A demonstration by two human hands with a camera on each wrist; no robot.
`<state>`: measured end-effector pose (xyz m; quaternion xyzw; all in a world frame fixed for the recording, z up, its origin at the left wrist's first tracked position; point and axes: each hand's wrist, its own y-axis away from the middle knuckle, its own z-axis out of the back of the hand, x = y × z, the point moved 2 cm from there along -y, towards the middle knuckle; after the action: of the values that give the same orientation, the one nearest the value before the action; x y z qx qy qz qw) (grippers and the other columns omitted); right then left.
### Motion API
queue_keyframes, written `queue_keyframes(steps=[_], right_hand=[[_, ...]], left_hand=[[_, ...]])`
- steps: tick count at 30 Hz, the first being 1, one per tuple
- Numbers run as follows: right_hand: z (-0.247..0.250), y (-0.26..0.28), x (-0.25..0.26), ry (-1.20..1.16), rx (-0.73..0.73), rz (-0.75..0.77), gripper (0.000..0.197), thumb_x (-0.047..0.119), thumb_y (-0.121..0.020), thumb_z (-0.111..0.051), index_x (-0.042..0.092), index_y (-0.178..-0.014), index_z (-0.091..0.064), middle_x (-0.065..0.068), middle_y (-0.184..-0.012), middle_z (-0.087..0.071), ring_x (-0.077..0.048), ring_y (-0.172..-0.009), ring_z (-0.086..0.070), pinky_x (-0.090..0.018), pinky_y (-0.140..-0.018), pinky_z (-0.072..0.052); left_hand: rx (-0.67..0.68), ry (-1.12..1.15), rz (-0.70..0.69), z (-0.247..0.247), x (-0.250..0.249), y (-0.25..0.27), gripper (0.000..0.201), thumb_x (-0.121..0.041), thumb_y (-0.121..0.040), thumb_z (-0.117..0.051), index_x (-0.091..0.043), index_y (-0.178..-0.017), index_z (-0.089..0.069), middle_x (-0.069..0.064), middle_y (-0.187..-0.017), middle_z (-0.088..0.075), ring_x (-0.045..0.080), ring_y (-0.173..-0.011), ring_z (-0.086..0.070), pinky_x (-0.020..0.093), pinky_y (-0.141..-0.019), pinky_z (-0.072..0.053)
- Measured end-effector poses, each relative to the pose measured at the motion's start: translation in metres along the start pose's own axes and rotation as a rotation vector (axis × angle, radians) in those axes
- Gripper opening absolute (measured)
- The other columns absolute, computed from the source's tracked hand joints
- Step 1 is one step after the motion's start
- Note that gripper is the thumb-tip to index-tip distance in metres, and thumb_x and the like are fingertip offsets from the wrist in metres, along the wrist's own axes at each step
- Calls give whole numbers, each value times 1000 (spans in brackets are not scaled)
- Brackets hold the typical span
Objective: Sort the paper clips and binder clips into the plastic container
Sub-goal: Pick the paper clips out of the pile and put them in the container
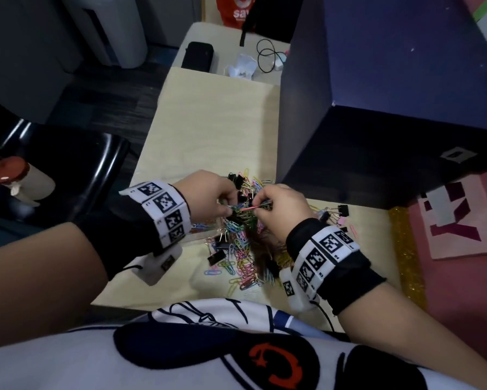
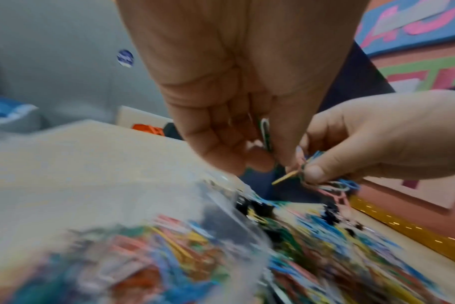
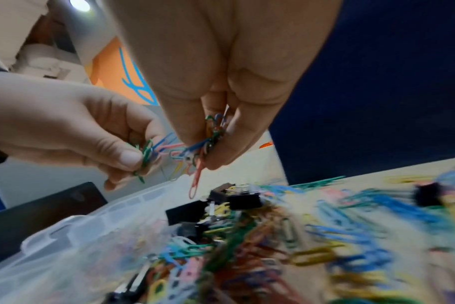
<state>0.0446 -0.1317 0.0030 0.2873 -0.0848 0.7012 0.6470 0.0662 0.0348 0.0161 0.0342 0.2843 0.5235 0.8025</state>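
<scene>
Filling the right of the head view is a big dark blue box (image 1: 391,88) standing on the pale table (image 1: 217,122); pink patterned mat (image 1: 462,220) to its right; black chair (image 1: 68,164) left of the table, white jar with red lid (image 1: 14,175) on it; far end of table holds a black case (image 1: 197,56), crumpled white paper (image 1: 242,67), looped black cable (image 1: 269,56); red bag (image 1: 236,9) behind; clear plastic container (image 3: 73,242) sits on the table under the left hand, coloured clips already inside, compartments too blurred to tell; loose pile of paper clips (image 1: 242,249) spread on the table beneath and near both hands, black binder clips (image 1: 220,249) mixed in; separate small group of binder clips (image 1: 335,212) just right of the right hand; left hand (image 1: 208,195) raised over the pile, fingers curled, thumb and forefinger pinching a green paper clip (image 3: 146,152); right hand (image 1: 281,212) close beside it, nearly touching, fingers (image 3: 221,148) curled tight on a tangled bunch of clips (image 3: 205,144), one pink clip (image 3: 195,181) hanging down from the bunch; bunch and green clip look linked between the two hands, exact link unclear; both wrists carry black bands with white coded markers
</scene>
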Motion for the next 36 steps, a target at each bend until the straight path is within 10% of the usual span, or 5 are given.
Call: queue_keyframes(steps=[8,13,25,36], right_hand=[[-31,-15,63,-119,56,104,16,20,-85,-65,18,-101,-67,-4,-111,-58,-19,-102,-55,-19,-79,-32],[-38,-16,66,-38,196,87,40,34,-89,-60,21,-126,-54,-4,-130,-50,-22,-115,-53,-30,-98,-40],[-11,33,-27,391,400,-175,11,23,-88,-56,20,-97,-60,-6,-103,-65,-25,-100,-60,-24,-76,-42],[-35,64,-48,357,307,-46,35,24,-82,-61,20,-116,-50,-6,-116,-56,-28,-104,-57,-36,-82,-48]], left_hand=[[106,-120,277,15,48,30,19,-29,-79,-73,-21,-96,-68,-7,-83,-59,17,-92,-61,23,-73,-42],[74,-107,293,11,54,36,31,-34,-80,-71,-22,-108,-65,-2,-104,-67,18,-98,-60,27,-83,-47],[294,-561,-261,-51,-39,24,23,-10,-86,-53,-13,-109,-56,10,-104,-56,29,-92,-59,35,-61,-41],[354,-644,-470,-92,-62,16,39,-40,-86,-59,-16,-116,-54,7,-109,-58,30,-101,-56,39,-78,-52]])
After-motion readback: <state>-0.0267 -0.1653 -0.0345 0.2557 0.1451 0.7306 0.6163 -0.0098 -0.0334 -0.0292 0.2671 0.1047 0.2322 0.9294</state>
